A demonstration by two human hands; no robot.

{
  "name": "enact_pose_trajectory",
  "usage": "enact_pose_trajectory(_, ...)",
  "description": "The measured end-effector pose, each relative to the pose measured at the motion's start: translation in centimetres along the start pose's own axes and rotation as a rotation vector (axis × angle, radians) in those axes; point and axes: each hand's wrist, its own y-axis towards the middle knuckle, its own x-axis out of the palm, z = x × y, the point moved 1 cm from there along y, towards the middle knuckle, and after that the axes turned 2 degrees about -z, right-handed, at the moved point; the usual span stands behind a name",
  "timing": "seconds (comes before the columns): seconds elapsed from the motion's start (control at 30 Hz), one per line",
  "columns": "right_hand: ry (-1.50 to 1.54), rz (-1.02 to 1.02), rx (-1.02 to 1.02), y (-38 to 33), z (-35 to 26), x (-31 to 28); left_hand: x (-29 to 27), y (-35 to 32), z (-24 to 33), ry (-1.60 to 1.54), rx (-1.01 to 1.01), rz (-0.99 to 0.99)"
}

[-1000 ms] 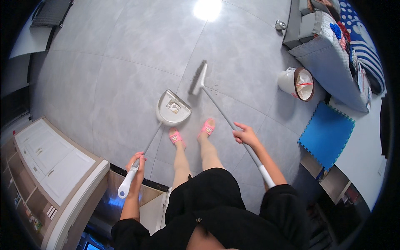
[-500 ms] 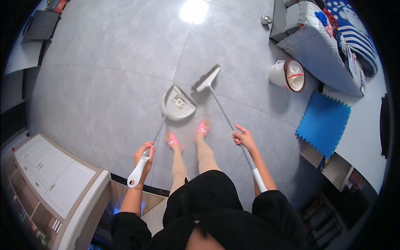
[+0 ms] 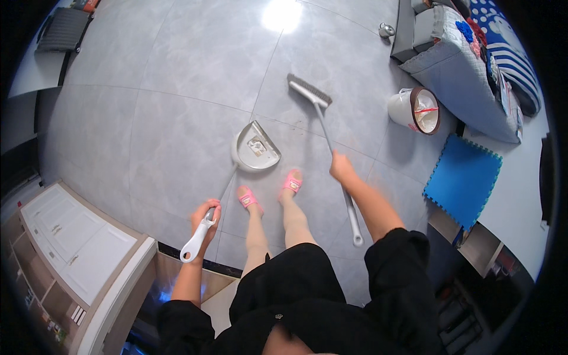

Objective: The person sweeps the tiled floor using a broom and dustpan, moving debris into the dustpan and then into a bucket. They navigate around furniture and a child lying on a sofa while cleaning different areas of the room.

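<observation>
In my left hand (image 3: 205, 220) is the white-ended handle of a long-handled dustpan (image 3: 242, 160). Its pale grey pan rests on the floor ahead of my feet, mouth toward the right, with some light-coloured litter (image 3: 256, 147) inside. My right hand (image 3: 343, 167) is wrapped around the grey pole of a broom (image 3: 322, 118), and the pole's white end hangs below the fist. The broom's head, with grey bristles, is over the floor beyond the dustpan, to its upper right. Small specks of dirt (image 3: 296, 131) lie between the pan and the broom.
My feet wear pink slippers (image 3: 291, 181). At right stand a white trash bin (image 3: 402, 110) with a brown rim, a covered sofa (image 3: 458, 77) and a blue foam mat (image 3: 462, 180). A small silver object (image 3: 386, 30) sits near the sofa. A white cabinet (image 3: 77, 236) is at lower left.
My right hand has moved forward along with the broom, and the broom's head has swung round and away from the dustpan. The left hand and dustpan stay nearly as they were.
</observation>
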Motion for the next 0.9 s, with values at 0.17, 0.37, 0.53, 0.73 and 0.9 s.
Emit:
enact_pose_trajectory(0.17,0.08,-0.142,-0.09,-5.3,-1.5,-6.5,-1.6,-1.2,0.3,0.095,-0.161,0.077)
enact_pose_trajectory(0.37,0.142,0.07,-0.232,2.9,-5.4,-8.5,-1.4,-2.5,-2.0,-0.044,-0.352,0.11)
enact_pose_trajectory(0.53,0.558,-0.386,0.223,10.5,-11.5,-8.9,-1.0,-8.4,-11.8,0.218,-0.548,0.076)
enact_pose_trajectory(0.73,0.032,-0.18,-0.066,4.2,2.5,-3.3,0.6,-15.6,-11.9,0.178,-0.594,-0.095)
enact_pose_trajectory(0.9,0.07,-0.255,0.095,-4.1,5.9,-10.7,4.9,-22.0,-10.2,-0.117,-1.149,-0.704)
